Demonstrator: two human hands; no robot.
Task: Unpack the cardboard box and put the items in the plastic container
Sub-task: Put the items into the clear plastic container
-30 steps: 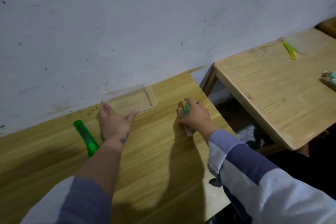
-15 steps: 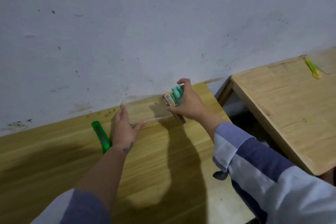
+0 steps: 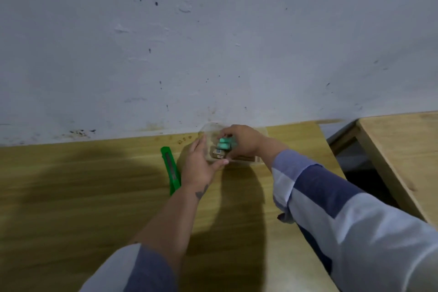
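Right now our right hand [image 3: 241, 141] has its fingers curled around a small cardboard box [image 3: 219, 153] with teal items [image 3: 225, 144] bunched at its open top, the whole bundle pinched between thumb and fingertips. We judge that grip to be loose on the teal pieces: the fingers clamp the box, and the items seem only to sit in or on it, though the blur keeps us from telling how many there are. Our left hand [image 3: 198, 165] is spread, its fingers and thumb extended around the near corner of the clear plastic container [image 3: 257, 160], apparently bracing its wall rather than clasping anything.

The box sits over the left end of the container, which rests against the wall on the wooden table [image 3: 94, 185]. Whether the box touches the container's floor we cannot tell.

From here, the risks are plain. Tilt the box too quickly and the teal items could spill past the low rim onto the table. Press down with the right hand and the light container could slide or tip, since only our left hand steadies it. A green utility knife [image 3: 171, 168] lies just beside our left wrist; a careless sweep back could knock it.
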